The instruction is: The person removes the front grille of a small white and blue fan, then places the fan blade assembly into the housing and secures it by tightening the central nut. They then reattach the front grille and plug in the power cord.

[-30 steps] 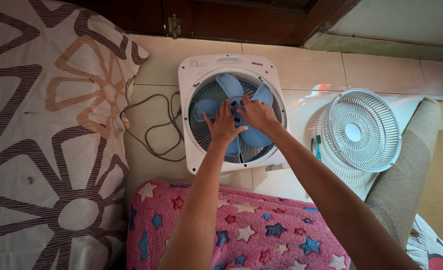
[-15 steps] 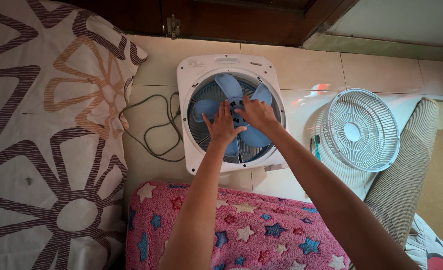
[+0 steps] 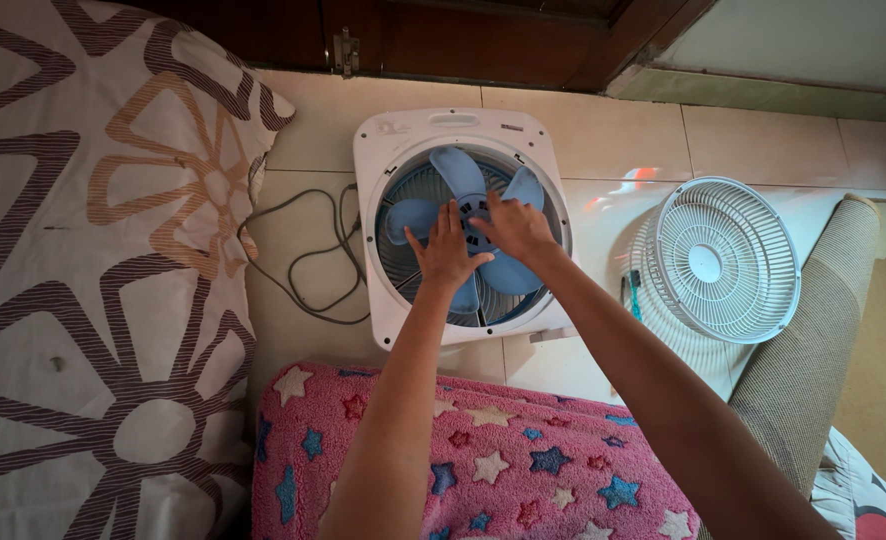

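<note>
Soft, even daylight, moderately bright, no hard source in view. Tiled floor (image 3: 603, 140) reads pale and slightly washed; a small reddish-orange glare patch (image 3: 628, 182) sits on the tile between the box fan (image 3: 403, 130) and the loose white grille (image 3: 715, 262). Dark wooden door base (image 3: 463, 40) along the top edge is underexposed, detail mostly lost. Shadows faint: a soft one under the grille and along the fan's lower edge. Both forearms cast almost none on the pink star blanket (image 3: 523, 450). Focus sharp across the centre (blade edges crisp). Wide-angle stretch at the borders, patterned bedding (image 3: 83, 280) bulging at left, rolled mat (image 3: 813, 340) skewed at right. No motion blur on left hand (image 3: 446, 255) or right hand (image 3: 513, 228).
</note>
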A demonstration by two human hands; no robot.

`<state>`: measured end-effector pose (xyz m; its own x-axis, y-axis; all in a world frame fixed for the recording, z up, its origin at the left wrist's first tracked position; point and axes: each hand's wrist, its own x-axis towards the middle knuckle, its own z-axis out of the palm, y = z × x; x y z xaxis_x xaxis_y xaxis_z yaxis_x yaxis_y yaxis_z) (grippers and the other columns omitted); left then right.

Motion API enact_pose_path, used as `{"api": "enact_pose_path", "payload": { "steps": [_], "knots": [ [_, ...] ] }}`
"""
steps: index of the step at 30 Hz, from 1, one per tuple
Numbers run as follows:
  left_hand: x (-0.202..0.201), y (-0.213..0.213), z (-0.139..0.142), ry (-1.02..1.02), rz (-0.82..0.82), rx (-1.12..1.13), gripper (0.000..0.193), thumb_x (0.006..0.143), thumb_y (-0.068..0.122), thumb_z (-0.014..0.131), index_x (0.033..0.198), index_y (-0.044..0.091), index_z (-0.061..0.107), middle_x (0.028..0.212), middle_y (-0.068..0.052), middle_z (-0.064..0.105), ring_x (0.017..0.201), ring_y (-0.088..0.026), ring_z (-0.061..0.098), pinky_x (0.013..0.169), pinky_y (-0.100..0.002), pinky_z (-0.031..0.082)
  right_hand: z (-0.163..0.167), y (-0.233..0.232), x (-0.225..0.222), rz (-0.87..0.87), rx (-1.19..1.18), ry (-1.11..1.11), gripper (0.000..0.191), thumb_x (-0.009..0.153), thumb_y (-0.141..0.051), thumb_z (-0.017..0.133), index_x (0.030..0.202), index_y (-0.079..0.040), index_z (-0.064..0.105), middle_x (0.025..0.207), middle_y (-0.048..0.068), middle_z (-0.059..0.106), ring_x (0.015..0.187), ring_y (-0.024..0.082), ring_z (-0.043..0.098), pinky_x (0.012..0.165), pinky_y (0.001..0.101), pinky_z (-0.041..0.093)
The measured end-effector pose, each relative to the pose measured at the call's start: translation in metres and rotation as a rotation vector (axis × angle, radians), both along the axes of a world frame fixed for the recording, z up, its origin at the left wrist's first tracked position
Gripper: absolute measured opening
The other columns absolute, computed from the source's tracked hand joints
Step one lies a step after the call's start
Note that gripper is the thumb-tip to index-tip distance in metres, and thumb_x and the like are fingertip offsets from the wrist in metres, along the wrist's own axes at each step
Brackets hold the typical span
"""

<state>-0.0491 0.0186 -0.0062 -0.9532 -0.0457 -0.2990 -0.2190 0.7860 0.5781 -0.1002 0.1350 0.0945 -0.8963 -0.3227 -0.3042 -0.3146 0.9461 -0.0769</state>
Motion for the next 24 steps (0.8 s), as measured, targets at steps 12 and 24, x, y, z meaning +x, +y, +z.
{"api": "enact_pose_path", "payload": {
  "steps": [12,24],
  "knots": [
    [-0.001,0.000,0.001,-0.013,-0.010,-0.005,0.132,0.068,0.065,0.084,0.162,0.014,0.007,0.169,-0.005,0.019,0.151,-0.023,0.031,0.119,-0.075,-0.001,0.012,0.000,0.007,-0.052,-0.150,-0.027,0.056,0.090,-0.037,0.068,0.135,-0.011,0.047,0.122,0.023,0.064,0.103,0.047,0.066,0.084,0.0556,0.055],
    [-0.001,0.002,-0.003,0.034,-0.004,0.001,0.133,0.067,0.065,0.085,0.162,0.013,0.008,0.167,-0.006,0.020,0.151,-0.024,0.030,0.116,-0.077,0.001,-0.001,0.006,0.004,0.184,-0.140,0.029,0.055,0.081,-0.026,0.069,0.133,-0.019,0.053,0.121,0.022,0.063,0.100,0.047,0.069,0.079,0.0556,0.058]
  ]
}}
